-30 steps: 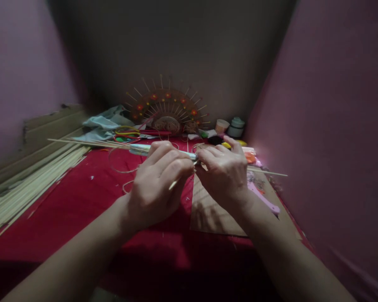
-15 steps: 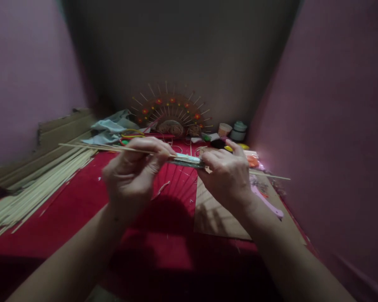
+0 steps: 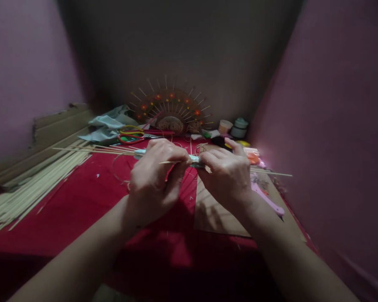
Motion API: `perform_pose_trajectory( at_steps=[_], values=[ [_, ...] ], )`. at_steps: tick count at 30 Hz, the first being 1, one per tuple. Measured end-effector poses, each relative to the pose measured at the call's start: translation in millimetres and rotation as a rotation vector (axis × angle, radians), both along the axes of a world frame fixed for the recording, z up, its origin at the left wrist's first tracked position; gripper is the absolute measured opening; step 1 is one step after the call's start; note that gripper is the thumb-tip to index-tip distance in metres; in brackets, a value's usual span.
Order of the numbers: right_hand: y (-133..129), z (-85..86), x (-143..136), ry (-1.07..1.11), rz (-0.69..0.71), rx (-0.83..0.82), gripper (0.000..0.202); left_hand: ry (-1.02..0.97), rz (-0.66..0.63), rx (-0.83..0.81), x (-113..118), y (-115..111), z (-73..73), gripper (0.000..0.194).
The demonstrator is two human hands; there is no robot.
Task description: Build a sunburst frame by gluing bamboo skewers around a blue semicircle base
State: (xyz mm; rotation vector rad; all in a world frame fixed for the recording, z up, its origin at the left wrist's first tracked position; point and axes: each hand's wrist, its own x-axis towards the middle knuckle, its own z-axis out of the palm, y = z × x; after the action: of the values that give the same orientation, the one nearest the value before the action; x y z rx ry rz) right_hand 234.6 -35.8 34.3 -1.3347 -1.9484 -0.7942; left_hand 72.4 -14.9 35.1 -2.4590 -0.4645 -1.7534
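Note:
Both hands are raised over the red tabletop (image 3: 91, 201), close together. Between them runs a narrow pale-blue strip-like piece (image 3: 140, 154), with thin wooden sticks (image 3: 119, 149) jutting out past its left end. My left hand (image 3: 153, 180) is closed in a pinch on a thin wooden stick (image 3: 170, 162), its fingertips against the strip. With fingers wrapped round the strip's right end, my right hand (image 3: 227, 172) is closed too. Stick ends (image 3: 272, 172) show beyond the right hand. How the sticks join the strip is hidden by my fingers.
A pile of thin wooden sticks (image 3: 40, 184) lies at left beside cardboard (image 3: 61, 123). Scissors (image 3: 130, 136) and pale cloth (image 3: 108, 122) are behind it. A fan-shaped decoration (image 3: 171, 102) stands at the back. A brown board (image 3: 219, 214) and pink-handled tool (image 3: 269, 201) lie right.
My left hand has moved right along the strip, towards my right hand, and turned. The strip's left end and the scissors now show. My right hand stays nearly in place.

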Motion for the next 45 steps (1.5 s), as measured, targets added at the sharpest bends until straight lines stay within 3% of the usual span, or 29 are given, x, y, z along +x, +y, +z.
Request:
perform_pose_trajectory(
  at_steps=[15,18,22,25,31,39,45],
  values=[
    [4.5,-3.3,2.3,-0.002,0.010,0.013,0.020,0.244,-0.018,0.181,-3.8,2.2,-0.3,0.014],
    [4.9,-3.4,1.6,-0.012,0.000,0.011,0.019,0.126,-0.089,0.016,-7.2,8.9,-2.9,0.011],
    [5.8,-3.5,1.2,-0.021,-0.005,0.015,0.015,-0.286,-0.165,-0.278,-16.5,12.9,-3.1,0.010],
    [6.2,-5.5,2.2,-0.034,-0.007,0.012,0.015,-0.442,-0.200,-0.301,-20.3,10.3,-3.9,0.011],
    [2.8,-7.6,1.4,-0.054,-0.017,-0.004,0.014,-0.203,-0.158,-0.296,-16.5,6.4,-15.1,0.006],
    [-1.5,-3.7,-2.7,-0.100,-0.020,-0.110,0.020,-0.220,-0.132,-0.418,-14.4,3.6,-17.2,0.004],
    [-2.4,-1.8,-4.1,-0.103,-0.037,-0.131,0.016,-0.185,-0.148,-0.313,-16.0,2.6,-15.8,0.009]
  ],
)
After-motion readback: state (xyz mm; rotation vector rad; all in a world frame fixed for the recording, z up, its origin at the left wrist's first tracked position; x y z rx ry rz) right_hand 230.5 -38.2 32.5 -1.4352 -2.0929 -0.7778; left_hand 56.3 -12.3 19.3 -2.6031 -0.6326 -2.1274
